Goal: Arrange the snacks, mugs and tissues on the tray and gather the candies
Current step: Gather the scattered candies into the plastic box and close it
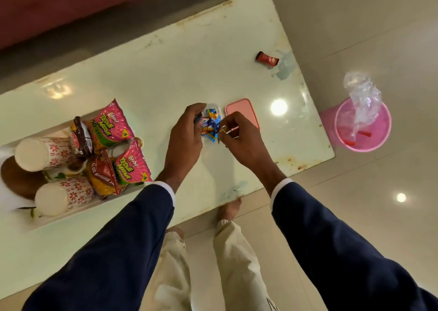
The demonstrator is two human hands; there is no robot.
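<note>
Already, in the head view, most of the arranging looked finished: the white tray (78, 212) near the table's (166, 69) left end carried two floral mugs (45, 153) lying on their sides, two pink snack packets (111, 123), an orange packet (104, 175) and a dark wrapped snack (81, 136), all crowded together and touching. Something white sat at the tray's far left, possibly tissues, but it was too blurred to tell. What remained, by my judgement, was gathering the candies. A heap of blue and orange candies (209, 125) lay in a small clear container (213, 108) near the middle of the table, closer to its near edge. The left hand (187, 133) was curled at the container's left side, apparently holding wrapped candies against it, though exactly what its fingers gripped could not be made out. The right hand (239, 135) pinched a small candy at its fingertips, right over the heap. The pink lid (241, 110) lay just beside the container, toward the right end, still off. One red candy (267, 58) sat well apart near the far right corner, ungathered; nothing stood between it and the hands. Off the table's right end, on the floor, stood a pink bin (379, 140) with clear plastic (361, 95) in it.
</note>
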